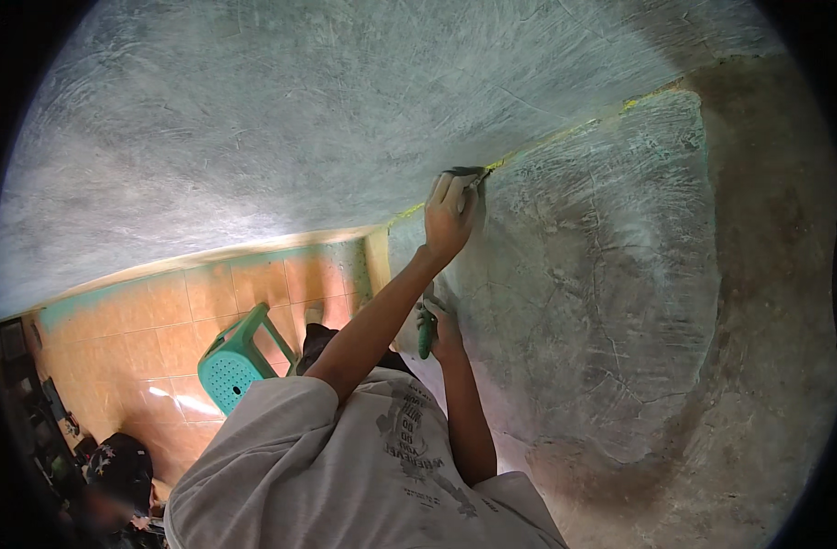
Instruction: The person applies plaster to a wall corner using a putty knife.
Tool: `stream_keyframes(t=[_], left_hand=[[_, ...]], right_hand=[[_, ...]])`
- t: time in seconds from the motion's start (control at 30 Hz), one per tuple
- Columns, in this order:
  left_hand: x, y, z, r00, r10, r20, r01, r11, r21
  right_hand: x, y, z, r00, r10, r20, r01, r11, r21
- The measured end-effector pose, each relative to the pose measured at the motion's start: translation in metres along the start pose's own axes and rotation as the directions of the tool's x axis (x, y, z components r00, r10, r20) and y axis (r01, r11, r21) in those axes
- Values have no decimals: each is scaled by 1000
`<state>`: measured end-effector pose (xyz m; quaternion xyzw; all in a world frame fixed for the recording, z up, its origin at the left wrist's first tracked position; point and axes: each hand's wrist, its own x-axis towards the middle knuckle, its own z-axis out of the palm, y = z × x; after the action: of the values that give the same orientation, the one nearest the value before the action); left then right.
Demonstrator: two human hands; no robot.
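My left hand (449, 218) is raised to the corner line where two grey plastered walls meet. Its fingers are closed around a dark, flat piece (468, 171) pressed against that seam; its exact kind is unclear. Lower down, close to my body, my right hand (448, 335) is shut on a green-handled tool (426, 335). The handle points down toward me, and a little grey metal shows above it; most of the blade is hidden. A yellow line (560, 135) follows the seam on both sides of my left hand.
The right wall (620, 274) has cracks and a brown bare border (757, 274). A green plastic stool (231, 373) stands on the orange tiled floor (125, 357) to my left. At lower left is another person (118, 471), beside dark items.
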<state>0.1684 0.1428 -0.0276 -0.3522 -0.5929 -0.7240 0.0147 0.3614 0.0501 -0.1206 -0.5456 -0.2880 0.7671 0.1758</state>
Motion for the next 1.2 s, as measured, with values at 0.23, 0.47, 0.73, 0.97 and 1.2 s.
stream_keyframes(t=[0.23, 0.47, 0.73, 0.97, 1.2], left_hand=[[13, 8, -1, 999, 44, 26, -43, 999, -5], [-16, -23, -10, 993, -110, 39, 110, 994, 12], [1, -5, -7, 999, 12, 41, -12, 1000, 12], [-8, -20, -10, 995, -98, 26, 98, 995, -15], [2, -4, -4, 998, 47, 34, -49, 998, 49]], right_hand=[[6, 5, -6, 1000, -3, -2, 3, 1000, 21], [1, 4, -2, 1000, -6, 19, 5, 999, 51], [-8, 2, -2, 999, 41, 35, -42, 999, 16], [-5, 1, 2, 999, 42, 7, -42, 999, 15], [1, 3, -7, 998, -1, 70, -1, 1000, 31]])
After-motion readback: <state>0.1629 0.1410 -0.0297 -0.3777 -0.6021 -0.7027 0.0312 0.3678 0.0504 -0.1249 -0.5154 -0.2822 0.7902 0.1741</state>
